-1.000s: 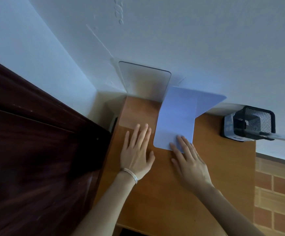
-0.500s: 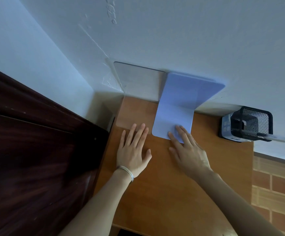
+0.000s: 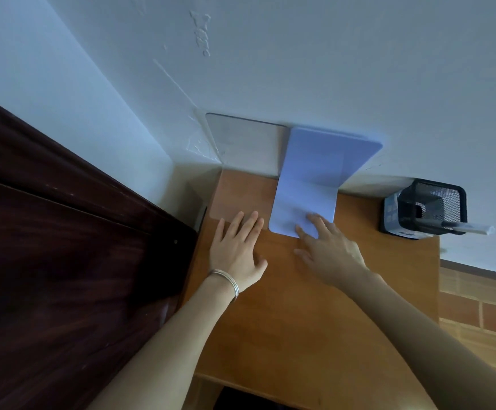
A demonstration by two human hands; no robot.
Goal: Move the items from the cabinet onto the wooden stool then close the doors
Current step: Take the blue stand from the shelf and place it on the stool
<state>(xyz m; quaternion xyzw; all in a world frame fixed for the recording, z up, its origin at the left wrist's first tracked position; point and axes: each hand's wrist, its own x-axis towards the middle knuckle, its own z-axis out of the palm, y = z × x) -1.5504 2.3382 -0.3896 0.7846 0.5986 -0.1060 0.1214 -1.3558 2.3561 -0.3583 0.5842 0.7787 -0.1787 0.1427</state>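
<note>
Two bookends, a clear bookend [image 3: 246,143] and a blue bookend [image 3: 323,161], stand side by side on the wooden stool [image 3: 300,321], centre frame. Left hand [image 3: 236,250] presses the clear base, right hand [image 3: 329,253] the blue, fingers straight, slightly spread. One mesh pen holder [image 3: 436,202] sits right

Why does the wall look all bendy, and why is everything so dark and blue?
Head view: the wide-angle lens bends the wall along its corner; head view: dim bluish light leaves the dark wooden panel nearly featureless; head view: the blue bookend, left hand and right hand look sharp.
</note>
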